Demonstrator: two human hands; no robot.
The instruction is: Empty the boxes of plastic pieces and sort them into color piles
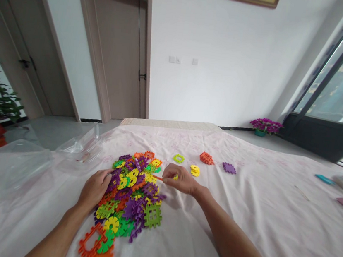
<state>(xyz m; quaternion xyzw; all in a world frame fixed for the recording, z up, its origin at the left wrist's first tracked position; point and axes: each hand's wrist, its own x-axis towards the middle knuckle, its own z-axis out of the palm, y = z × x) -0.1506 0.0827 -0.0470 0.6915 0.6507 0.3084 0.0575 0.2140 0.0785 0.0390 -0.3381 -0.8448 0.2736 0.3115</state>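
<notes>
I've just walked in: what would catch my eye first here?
Probably the many-coloured heap of notched plastic pieces on the pale cloth, with the left hand at its left edge and the right hand pinching an orange piece at its right. Beyond the right hand lie a purple piece and an orange cluster. Magenta flowers stand out against the white wall at right.

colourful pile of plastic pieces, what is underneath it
The pile lies on the pale cloth, visible around its edges. Its pieces overlap, so lower ones show only partly; the cloth directly beneath is hidden.
</notes>
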